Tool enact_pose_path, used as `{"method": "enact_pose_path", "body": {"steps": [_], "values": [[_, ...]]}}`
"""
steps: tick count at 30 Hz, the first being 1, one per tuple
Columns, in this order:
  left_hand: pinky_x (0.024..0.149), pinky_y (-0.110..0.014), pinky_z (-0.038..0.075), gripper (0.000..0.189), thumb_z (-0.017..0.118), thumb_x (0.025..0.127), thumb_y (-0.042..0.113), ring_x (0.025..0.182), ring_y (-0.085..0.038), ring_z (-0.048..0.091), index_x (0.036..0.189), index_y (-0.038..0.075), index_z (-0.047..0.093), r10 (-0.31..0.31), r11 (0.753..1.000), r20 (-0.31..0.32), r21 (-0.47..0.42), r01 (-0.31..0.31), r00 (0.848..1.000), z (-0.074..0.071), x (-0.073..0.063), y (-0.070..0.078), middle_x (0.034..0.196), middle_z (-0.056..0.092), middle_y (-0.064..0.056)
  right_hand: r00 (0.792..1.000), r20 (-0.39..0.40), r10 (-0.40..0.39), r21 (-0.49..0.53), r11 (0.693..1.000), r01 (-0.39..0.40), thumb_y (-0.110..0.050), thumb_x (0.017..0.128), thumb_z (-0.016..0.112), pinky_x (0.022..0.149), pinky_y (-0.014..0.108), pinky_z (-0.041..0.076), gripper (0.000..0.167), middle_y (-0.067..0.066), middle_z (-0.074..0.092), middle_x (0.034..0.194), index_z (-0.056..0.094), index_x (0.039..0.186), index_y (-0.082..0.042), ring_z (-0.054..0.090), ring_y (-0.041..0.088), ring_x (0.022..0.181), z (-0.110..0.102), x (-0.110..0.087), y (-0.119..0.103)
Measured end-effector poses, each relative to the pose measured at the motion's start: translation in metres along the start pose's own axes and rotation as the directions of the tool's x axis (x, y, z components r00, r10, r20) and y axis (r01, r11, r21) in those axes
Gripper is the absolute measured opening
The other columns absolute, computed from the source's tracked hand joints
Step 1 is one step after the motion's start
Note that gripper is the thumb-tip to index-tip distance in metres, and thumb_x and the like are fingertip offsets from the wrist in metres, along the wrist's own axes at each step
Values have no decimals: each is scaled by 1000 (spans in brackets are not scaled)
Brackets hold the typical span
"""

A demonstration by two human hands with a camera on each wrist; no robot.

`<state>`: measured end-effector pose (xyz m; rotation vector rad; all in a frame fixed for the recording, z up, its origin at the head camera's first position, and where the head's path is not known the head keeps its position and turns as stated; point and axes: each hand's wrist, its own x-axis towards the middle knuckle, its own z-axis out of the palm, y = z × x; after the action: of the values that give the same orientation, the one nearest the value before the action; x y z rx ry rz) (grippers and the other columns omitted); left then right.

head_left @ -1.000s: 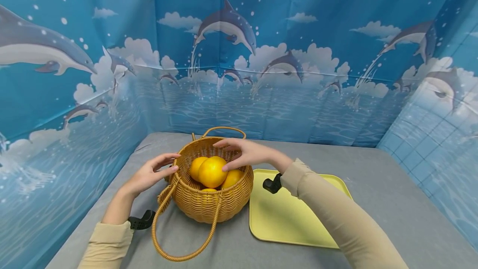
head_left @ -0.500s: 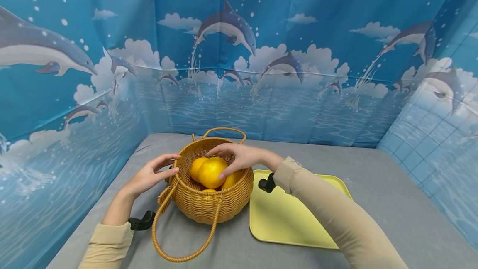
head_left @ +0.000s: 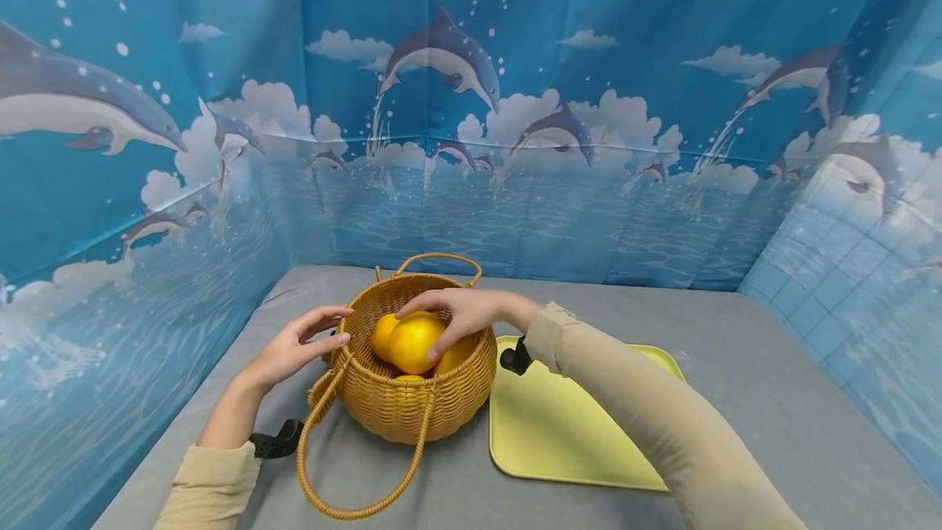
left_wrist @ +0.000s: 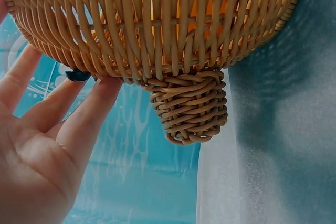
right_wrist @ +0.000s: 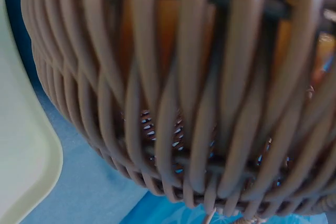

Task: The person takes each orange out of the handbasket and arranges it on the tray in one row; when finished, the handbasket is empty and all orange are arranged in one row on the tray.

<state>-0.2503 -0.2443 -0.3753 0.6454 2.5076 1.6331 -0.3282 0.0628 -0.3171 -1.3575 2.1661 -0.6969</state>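
Observation:
A round wicker basket (head_left: 412, 419) holds several oranges, one of them large and on top (head_left: 410, 342). Reaching over the rim from the right, my right hand (head_left: 467, 313) grips that top orange, thumb on its near side and fingers over the far side. Basket weave (right_wrist: 173, 77) fills the right wrist view and hides that hand. At the basket's left side my left hand (head_left: 290, 346) touches the rim with its fingers extended. The left wrist view shows these fingers (left_wrist: 86, 121) fairly straight against the wicker wall, near a woven stub (left_wrist: 191, 108).
A yellow tray (head_left: 567, 440) lies right of the basket, partly beneath my right forearm. One basket handle (head_left: 361, 509) hangs down toward me; the other handle (head_left: 441, 256) stands at the back. Dolphin-printed curtains (head_left: 545, 211) enclose the grey table (head_left: 736, 366).
My right hand has moved left and slightly down, and its fingers have closed round the top orange. The left hand has stayed at the basket rim.

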Motion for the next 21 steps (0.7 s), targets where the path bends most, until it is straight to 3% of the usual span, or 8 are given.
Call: {"method": "enact_pose_path", "body": {"steps": [11,21], "values": [[93,-54,39,45,57,95,26,132,-39,31,136,10,47,-9,1000,-7,8,9,1000,-1,-1,-1,141,40,-14,997,34,69,-14,998,-69,-30,80,75,96,28,38,68,-6,36,144,44,140,-29,38,12,125,4,9,-4],[92,-55,39,43,56,96,26,132,-39,31,135,13,47,-6,1000,-4,7,6,1000,0,0,0,141,40,-13,999,17,49,-21,999,-48,-25,77,79,90,30,42,64,-5,41,136,48,133,-27,42,14,115,5,13,-1]]}}
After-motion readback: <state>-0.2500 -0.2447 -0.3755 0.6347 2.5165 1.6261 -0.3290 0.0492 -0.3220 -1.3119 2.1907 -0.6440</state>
